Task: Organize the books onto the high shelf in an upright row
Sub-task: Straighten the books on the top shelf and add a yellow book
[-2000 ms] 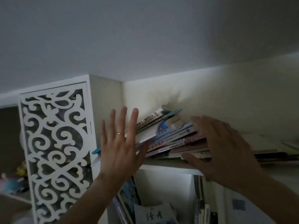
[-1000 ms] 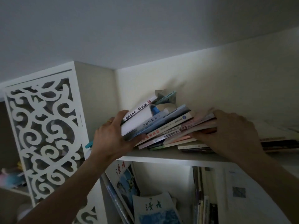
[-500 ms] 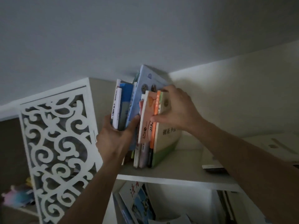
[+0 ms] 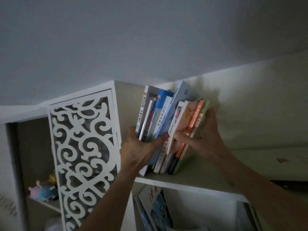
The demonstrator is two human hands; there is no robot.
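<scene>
Paperback books [image 4: 168,129], gripped between the left hand [image 4: 138,149] and right hand [image 4: 202,135] on the high shelf [image 4: 196,176], lean rightward and should be squared upright against the side panel [image 4: 128,104].

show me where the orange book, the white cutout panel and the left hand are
orange book [image 4: 196,114], head view, on the upper part of its spine.
white cutout panel [image 4: 83,147], head view, on the scrollwork near its middle.
left hand [image 4: 140,150], head view, on the back of the hand.
</scene>
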